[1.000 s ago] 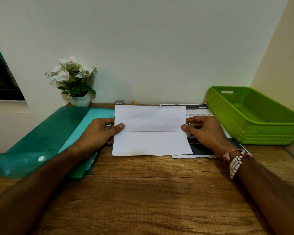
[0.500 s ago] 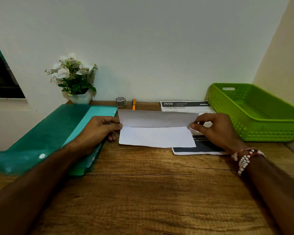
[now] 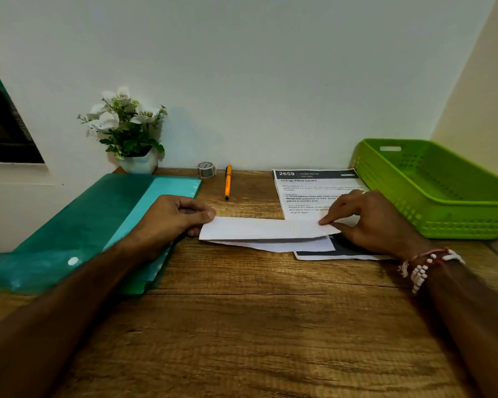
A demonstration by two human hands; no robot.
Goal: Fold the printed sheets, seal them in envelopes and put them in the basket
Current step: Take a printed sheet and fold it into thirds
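Centrally, a white sheet (image 3: 265, 229) is seen folded into a long narrow band, its top flap raised slightly off the layer beneath. Its right end is laid over a printed page (image 3: 308, 191). Bare wooden table (image 3: 242, 326) is left open toward the bottom of the frame. The left is bounded by green folders (image 3: 84, 225), the right by a green basket (image 3: 443, 222). The sheet's left end is pinched by the left hand (image 3: 170, 219), thumb on top. The right end is pinched by the right hand (image 3: 368, 219), between forefinger and thumb.
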